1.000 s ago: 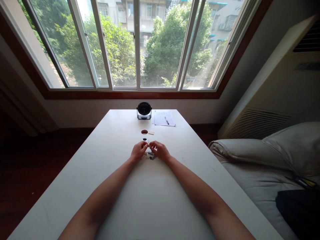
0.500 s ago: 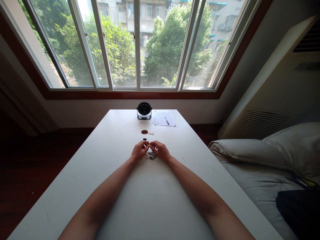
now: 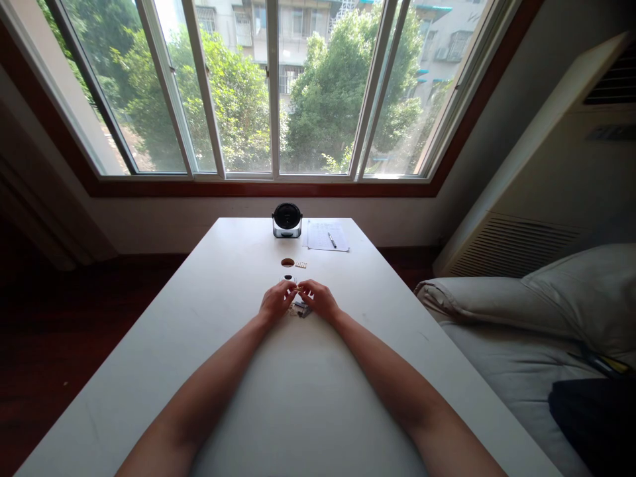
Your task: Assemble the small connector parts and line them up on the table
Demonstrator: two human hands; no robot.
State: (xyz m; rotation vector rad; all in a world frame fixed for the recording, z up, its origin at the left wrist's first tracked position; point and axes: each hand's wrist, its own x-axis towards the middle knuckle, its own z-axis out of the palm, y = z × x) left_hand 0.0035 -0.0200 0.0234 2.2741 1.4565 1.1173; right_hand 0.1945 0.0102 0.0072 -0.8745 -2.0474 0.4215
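Pinching a tiny pale piece [image 3: 299, 288] between narrow-set fingers of left hand [image 3: 276, 299] and right hand [image 3: 318, 299]; too small to tell pointing or long axis. Held over the bench [image 3: 298, 377], near loose parts [image 3: 301, 310], well nearer than a black round device [image 3: 287, 216].

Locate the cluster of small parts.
In the head view, the cluster of small parts lies on the white table, between the left hand and right hand, just wearer-side of where they meet.

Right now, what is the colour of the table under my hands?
The table is white; the head view shows it.
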